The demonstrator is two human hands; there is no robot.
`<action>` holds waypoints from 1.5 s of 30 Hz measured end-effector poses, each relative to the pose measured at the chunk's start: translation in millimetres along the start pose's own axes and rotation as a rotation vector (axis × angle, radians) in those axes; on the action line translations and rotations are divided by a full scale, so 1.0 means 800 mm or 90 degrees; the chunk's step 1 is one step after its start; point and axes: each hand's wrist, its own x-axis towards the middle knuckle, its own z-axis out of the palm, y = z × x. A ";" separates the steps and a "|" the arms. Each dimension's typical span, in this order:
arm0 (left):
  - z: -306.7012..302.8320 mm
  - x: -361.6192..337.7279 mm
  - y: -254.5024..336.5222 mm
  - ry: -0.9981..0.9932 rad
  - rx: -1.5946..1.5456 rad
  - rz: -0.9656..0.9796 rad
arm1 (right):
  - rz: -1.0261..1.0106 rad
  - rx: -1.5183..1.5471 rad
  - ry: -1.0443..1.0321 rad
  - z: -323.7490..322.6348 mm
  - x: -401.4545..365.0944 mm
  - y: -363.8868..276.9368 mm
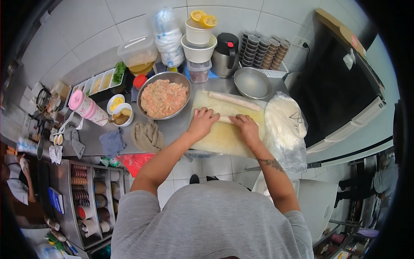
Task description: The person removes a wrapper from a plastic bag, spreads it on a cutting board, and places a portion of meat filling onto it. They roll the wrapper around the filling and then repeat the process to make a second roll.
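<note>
**A:** Where was the roll at that moment?

**B:** The roll (225, 119) lay across the cutting board (224, 144), a little past its middle, between the two hands. The left hand (202, 122) had its fingers curled down over one end and the right hand (246, 128) over the other. Both were clenched on it and pressing, not lying loose.

**A:** What looked risky to you?

**B:** Mostly the pressure. The wrapper looked thin and soft, so I judged that a hard squeeze could split it or push filling out of the open ends. If one hand pressed harder than the other, the roll could come out crooked or loose.

**A:** Anything around it?

**B:** A finished roll (235, 100) lay near the far edge of the board. Rolling forward too far could have bumped the two together and made them stick. The plastic bag (285, 125) sat against the board's right side, close to the right wrist, and a sweep of the arm could have dragged it.

**A:** And the left side?

**B:** The metal bowl (164, 98) of filling stood just beside the board. The board's near edge seemed to reach the front of the counter (172, 127), so a strong push might have shifted it.
</note>
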 end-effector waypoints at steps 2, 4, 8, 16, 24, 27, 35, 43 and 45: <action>0.001 -0.003 0.004 0.025 0.009 -0.003 | 0.026 0.033 -0.027 0.001 0.002 0.005; 0.004 -0.003 0.000 0.021 -0.008 -0.004 | 0.040 0.088 -0.032 0.002 0.005 0.011; 0.004 0.006 -0.011 -0.024 -0.033 -0.008 | 0.054 0.056 0.061 0.005 -0.003 0.006; 0.001 0.020 -0.018 -0.054 -0.089 -0.045 | -0.030 -0.009 0.066 0.009 -0.006 0.018; 0.013 0.008 -0.011 0.000 0.008 0.004 | 0.040 0.094 -0.043 0.009 0.013 0.037; 0.016 0.014 -0.020 -0.009 0.002 0.004 | 0.003 0.023 0.008 0.005 0.016 0.026; 0.003 0.044 -0.032 -0.153 -0.124 -0.099 | -0.045 -0.008 0.050 0.017 0.015 0.013; 0.011 0.036 -0.027 -0.024 0.002 -0.010 | 0.055 0.101 -0.088 0.017 0.043 0.038; 0.014 0.039 -0.032 -0.026 -0.016 -0.012 | 0.031 0.036 -0.093 0.019 0.047 0.038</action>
